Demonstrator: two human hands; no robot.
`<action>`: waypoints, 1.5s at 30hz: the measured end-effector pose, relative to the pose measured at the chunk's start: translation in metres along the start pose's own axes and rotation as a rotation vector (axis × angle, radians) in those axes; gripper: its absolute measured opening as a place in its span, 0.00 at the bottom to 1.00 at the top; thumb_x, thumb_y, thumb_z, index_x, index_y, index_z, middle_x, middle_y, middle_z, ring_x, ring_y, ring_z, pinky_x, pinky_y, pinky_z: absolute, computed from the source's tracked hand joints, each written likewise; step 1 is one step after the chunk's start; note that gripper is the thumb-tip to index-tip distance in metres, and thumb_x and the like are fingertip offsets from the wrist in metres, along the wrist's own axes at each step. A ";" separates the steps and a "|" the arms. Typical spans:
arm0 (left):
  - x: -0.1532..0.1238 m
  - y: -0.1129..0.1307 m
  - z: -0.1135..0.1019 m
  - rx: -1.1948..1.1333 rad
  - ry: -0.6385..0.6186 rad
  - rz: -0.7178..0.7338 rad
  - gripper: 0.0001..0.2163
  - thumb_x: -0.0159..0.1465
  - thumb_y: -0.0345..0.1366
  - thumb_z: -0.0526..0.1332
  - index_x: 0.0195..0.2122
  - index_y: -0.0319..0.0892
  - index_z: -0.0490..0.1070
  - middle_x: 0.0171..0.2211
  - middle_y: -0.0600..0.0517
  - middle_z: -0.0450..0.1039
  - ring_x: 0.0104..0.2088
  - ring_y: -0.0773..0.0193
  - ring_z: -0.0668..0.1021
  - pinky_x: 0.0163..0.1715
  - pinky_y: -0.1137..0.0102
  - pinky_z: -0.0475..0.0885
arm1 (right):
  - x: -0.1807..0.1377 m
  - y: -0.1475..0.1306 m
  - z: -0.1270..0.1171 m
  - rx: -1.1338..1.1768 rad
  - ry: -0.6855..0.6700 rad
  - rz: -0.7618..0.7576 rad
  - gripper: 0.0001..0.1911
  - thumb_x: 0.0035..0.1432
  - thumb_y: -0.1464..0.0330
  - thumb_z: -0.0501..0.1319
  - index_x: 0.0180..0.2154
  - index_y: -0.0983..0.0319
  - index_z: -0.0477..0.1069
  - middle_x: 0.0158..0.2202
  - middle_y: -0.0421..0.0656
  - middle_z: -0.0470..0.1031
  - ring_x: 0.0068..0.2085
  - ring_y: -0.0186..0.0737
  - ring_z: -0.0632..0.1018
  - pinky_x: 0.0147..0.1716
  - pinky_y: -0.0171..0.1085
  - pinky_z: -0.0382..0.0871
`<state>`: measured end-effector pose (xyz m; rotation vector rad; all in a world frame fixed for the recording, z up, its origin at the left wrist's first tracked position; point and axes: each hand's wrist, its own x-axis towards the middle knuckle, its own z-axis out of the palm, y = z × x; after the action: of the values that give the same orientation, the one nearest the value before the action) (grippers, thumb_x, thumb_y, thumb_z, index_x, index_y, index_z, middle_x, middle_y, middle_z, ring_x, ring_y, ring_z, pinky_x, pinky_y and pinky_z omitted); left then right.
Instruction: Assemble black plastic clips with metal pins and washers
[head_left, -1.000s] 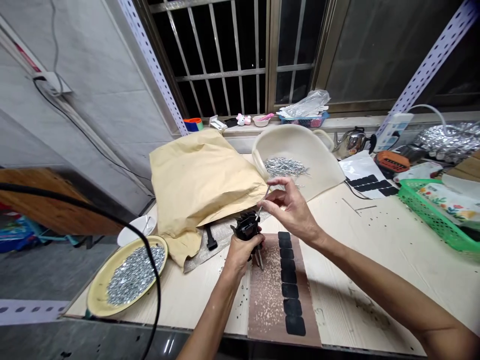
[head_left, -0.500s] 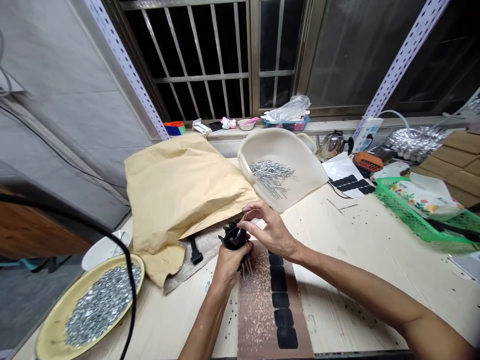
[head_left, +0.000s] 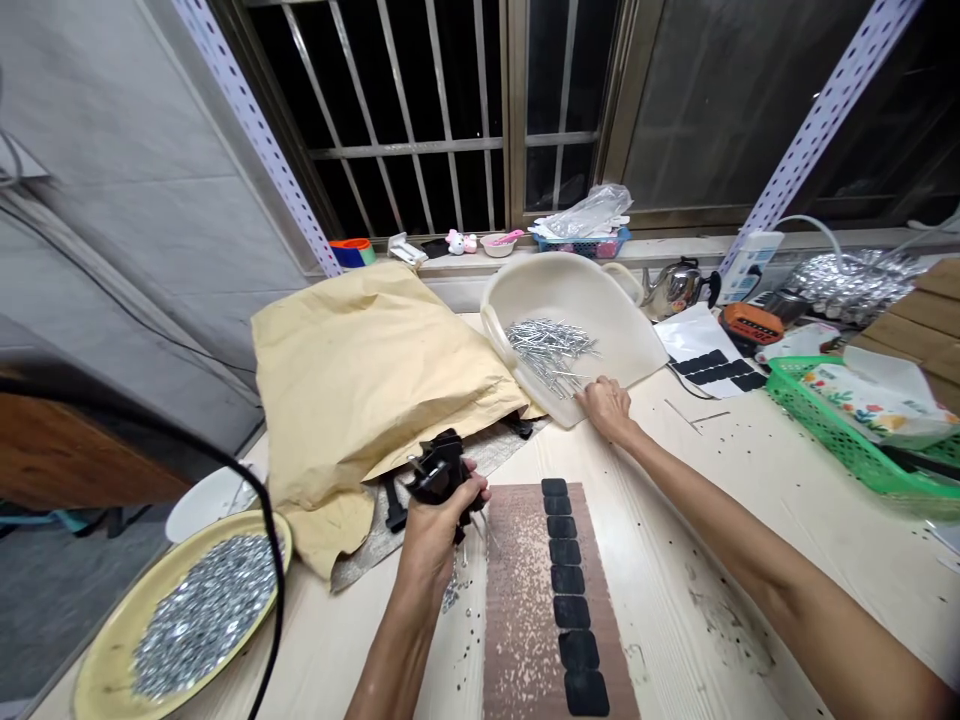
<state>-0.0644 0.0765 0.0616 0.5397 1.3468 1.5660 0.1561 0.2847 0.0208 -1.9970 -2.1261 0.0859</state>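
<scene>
My left hand [head_left: 435,525] is closed around a black plastic part [head_left: 439,468] with metal pins sticking out below it, held above the table just left of a brown board [head_left: 525,600]. The board carries a column of several black pads [head_left: 566,590]. My right hand [head_left: 606,405] reaches out to the front lip of a cream scoop-shaped tray [head_left: 570,300] that holds a heap of long metal pins [head_left: 551,350]. Its fingertips pinch at the pins by the lip; what they grip is too small to see.
A big tan paper bag [head_left: 367,380] lies behind my left hand. A yellow plate of small metal pieces [head_left: 180,620] sits at the front left under a black cable [head_left: 262,540]. A green basket [head_left: 862,425] stands at the right, with a sheet of black pads [head_left: 712,365] and a kettle [head_left: 675,285] behind.
My right hand left the black part and moved up and right to the tray of pins. My left hand shifted slightly left with the part.
</scene>
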 end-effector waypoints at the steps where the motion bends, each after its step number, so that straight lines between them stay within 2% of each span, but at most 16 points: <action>1: 0.001 -0.003 0.000 0.025 0.022 0.016 0.16 0.43 0.33 0.71 0.35 0.36 0.74 0.28 0.52 0.76 0.25 0.67 0.77 0.30 0.73 0.72 | 0.001 0.004 0.006 0.000 -0.005 -0.008 0.15 0.60 0.65 0.54 0.36 0.67 0.75 0.43 0.55 0.72 0.49 0.52 0.70 0.44 0.43 0.61; 5: 0.010 -0.010 -0.005 0.161 0.062 0.093 0.15 0.43 0.34 0.70 0.33 0.35 0.76 0.27 0.50 0.77 0.25 0.65 0.76 0.30 0.72 0.71 | -0.005 0.010 0.016 -0.019 0.000 -0.024 0.15 0.60 0.71 0.50 0.39 0.69 0.74 0.43 0.58 0.73 0.48 0.52 0.70 0.45 0.44 0.60; 8: 0.017 -0.004 -0.012 0.189 0.127 0.145 0.14 0.43 0.33 0.69 0.32 0.35 0.75 0.25 0.51 0.76 0.24 0.66 0.75 0.28 0.73 0.71 | -0.008 0.016 0.005 0.004 0.031 -0.003 0.16 0.60 0.71 0.49 0.42 0.69 0.72 0.41 0.56 0.74 0.44 0.49 0.74 0.41 0.42 0.63; 10: 0.019 0.001 -0.016 0.134 0.121 0.116 0.14 0.43 0.33 0.69 0.31 0.35 0.75 0.24 0.52 0.74 0.22 0.68 0.75 0.26 0.73 0.70 | -0.014 0.017 -0.012 0.108 0.143 -0.042 0.15 0.59 0.70 0.50 0.43 0.67 0.71 0.39 0.52 0.75 0.41 0.46 0.75 0.40 0.40 0.64; 13: 0.017 0.001 -0.019 -0.030 -0.029 -0.117 0.14 0.43 0.30 0.68 0.32 0.36 0.73 0.22 0.53 0.73 0.22 0.68 0.75 0.27 0.71 0.72 | -0.035 0.004 -0.053 0.387 0.385 -0.258 0.14 0.59 0.68 0.51 0.41 0.65 0.72 0.39 0.48 0.75 0.38 0.40 0.75 0.41 0.38 0.67; 15: 0.014 -0.004 -0.015 -0.069 -0.112 -0.250 0.13 0.43 0.29 0.67 0.32 0.36 0.72 0.22 0.52 0.73 0.22 0.67 0.75 0.26 0.71 0.72 | -0.056 -0.016 -0.084 0.551 0.430 -0.427 0.13 0.59 0.68 0.51 0.41 0.63 0.72 0.39 0.46 0.74 0.37 0.38 0.75 0.41 0.38 0.68; 16: 0.012 -0.007 -0.013 -0.048 -0.125 -0.262 0.13 0.43 0.29 0.67 0.32 0.36 0.72 0.22 0.51 0.73 0.21 0.67 0.75 0.24 0.71 0.71 | -0.066 -0.028 -0.099 0.616 0.428 -0.495 0.12 0.59 0.68 0.52 0.41 0.62 0.71 0.39 0.45 0.74 0.36 0.37 0.75 0.40 0.39 0.69; 20: 0.005 -0.016 -0.001 0.203 -0.036 -0.050 0.12 0.42 0.29 0.66 0.30 0.36 0.75 0.21 0.52 0.73 0.21 0.67 0.74 0.23 0.74 0.68 | -0.095 -0.073 -0.136 0.796 0.243 -0.787 0.16 0.55 0.72 0.55 0.47 0.61 0.66 0.33 0.40 0.73 0.32 0.33 0.74 0.34 0.35 0.71; 23: 0.001 -0.015 0.002 0.397 0.014 0.086 0.09 0.41 0.28 0.65 0.26 0.36 0.76 0.21 0.53 0.74 0.22 0.66 0.74 0.23 0.73 0.67 | -0.103 -0.095 -0.142 0.845 0.123 -0.944 0.20 0.52 0.75 0.55 0.49 0.61 0.63 0.30 0.37 0.72 0.31 0.32 0.73 0.35 0.34 0.69; 27: -0.005 -0.010 0.001 0.557 0.032 0.134 0.04 0.42 0.29 0.63 0.21 0.37 0.74 0.17 0.53 0.71 0.21 0.64 0.72 0.22 0.72 0.63 | -0.107 -0.112 -0.144 0.745 -0.004 -1.082 0.25 0.50 0.77 0.54 0.52 0.60 0.60 0.30 0.36 0.70 0.31 0.31 0.71 0.33 0.33 0.66; 31: -0.010 -0.007 0.002 0.701 0.111 0.220 0.01 0.41 0.30 0.62 0.16 0.39 0.70 0.14 0.55 0.65 0.19 0.66 0.67 0.19 0.73 0.56 | -0.106 -0.121 -0.152 0.556 0.005 -1.176 0.28 0.48 0.79 0.53 0.52 0.61 0.60 0.28 0.36 0.69 0.30 0.31 0.69 0.32 0.32 0.62; 36: -0.009 -0.008 -0.001 0.754 0.101 0.255 0.03 0.41 0.30 0.62 0.15 0.40 0.68 0.14 0.56 0.63 0.19 0.67 0.65 0.19 0.72 0.53 | -0.103 -0.128 -0.160 0.507 -0.222 -1.278 0.29 0.48 0.78 0.55 0.54 0.60 0.59 0.27 0.34 0.68 0.27 0.30 0.68 0.27 0.29 0.59; 41: -0.009 -0.011 -0.001 0.728 0.083 0.277 0.03 0.41 0.30 0.62 0.16 0.39 0.68 0.15 0.56 0.65 0.19 0.67 0.66 0.19 0.73 0.54 | -0.105 -0.134 -0.156 0.389 -0.213 -1.254 0.29 0.49 0.78 0.57 0.54 0.58 0.61 0.26 0.35 0.69 0.27 0.31 0.68 0.27 0.30 0.59; 43: -0.011 -0.010 -0.001 0.672 0.064 0.299 0.03 0.42 0.30 0.63 0.17 0.39 0.69 0.16 0.56 0.66 0.19 0.67 0.67 0.19 0.73 0.56 | -0.105 -0.133 -0.154 0.437 -0.228 -1.269 0.29 0.52 0.73 0.61 0.56 0.58 0.59 0.32 0.38 0.72 0.31 0.33 0.71 0.31 0.32 0.63; 45: -0.013 -0.007 -0.002 0.579 0.044 0.334 0.03 0.44 0.31 0.63 0.21 0.38 0.72 0.19 0.55 0.70 0.21 0.66 0.69 0.21 0.73 0.60 | -0.104 -0.129 -0.156 0.550 -0.204 -1.255 0.32 0.53 0.65 0.63 0.58 0.58 0.57 0.42 0.43 0.72 0.37 0.36 0.73 0.36 0.36 0.67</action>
<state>-0.0580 0.0632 0.0582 1.1362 1.8242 1.4342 0.0669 0.1550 0.1846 -0.2053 -2.6561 0.5726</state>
